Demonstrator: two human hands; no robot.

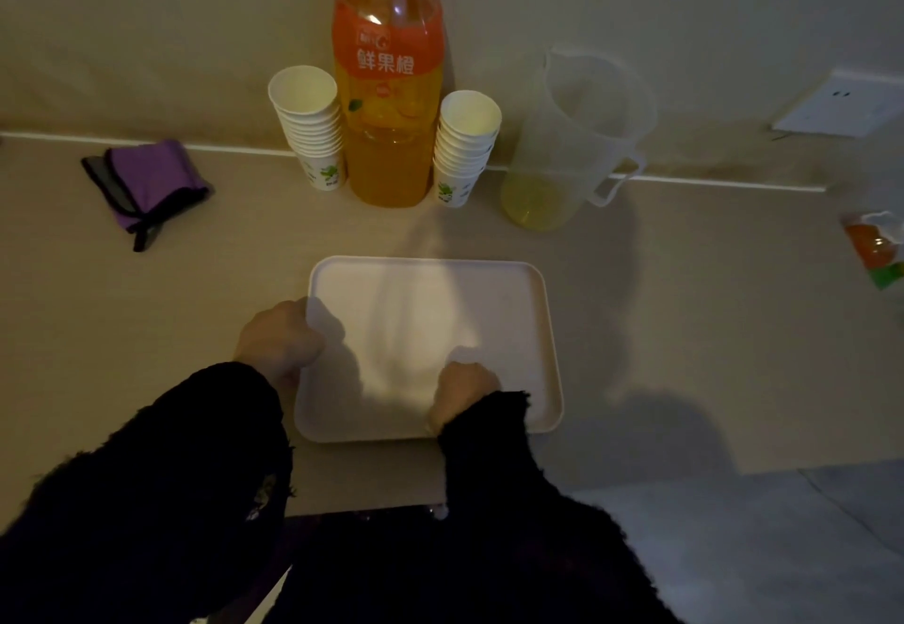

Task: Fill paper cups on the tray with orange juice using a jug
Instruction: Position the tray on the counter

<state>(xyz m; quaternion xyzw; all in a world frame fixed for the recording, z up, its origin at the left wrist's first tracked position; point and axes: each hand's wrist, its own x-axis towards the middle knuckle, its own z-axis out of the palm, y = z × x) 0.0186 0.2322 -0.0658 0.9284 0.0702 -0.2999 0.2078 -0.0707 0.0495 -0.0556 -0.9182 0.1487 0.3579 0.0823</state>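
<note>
Dim room, seen from the head. Beige tabletop (195, 330) running back to a beige wall (146, 36), with a thin white strip (220, 148) along the joint. Grey floor (782, 550) beyond the table's near right edge. On the wall at right, a white socket plate (841, 105).

Against the wall at centre, a tall orange juice bottle (389, 100), upright, with a white carry loop at its neck. Just beside it, two piles of nested paper cups: left stack (309, 129) and right stack (464, 144). Right of those, a clear plastic jug (572, 144), upright, handle to the right, holding a shallow pool of yellow liquid.

Near the table's front, a pale tray (440, 310), apart from the jug and cups. At its left rim, left hand (276, 342), fingers curled round the edge, gripping. Over its near right part, right hand (462, 391), fingers curled under; cannot tell whether grasping anything. Black fuzzy sleeves (146, 501) on both arms.

Far left, a folded purple cloth (146, 188). At the right frame edge, an orange and green packet (875, 252).
</note>
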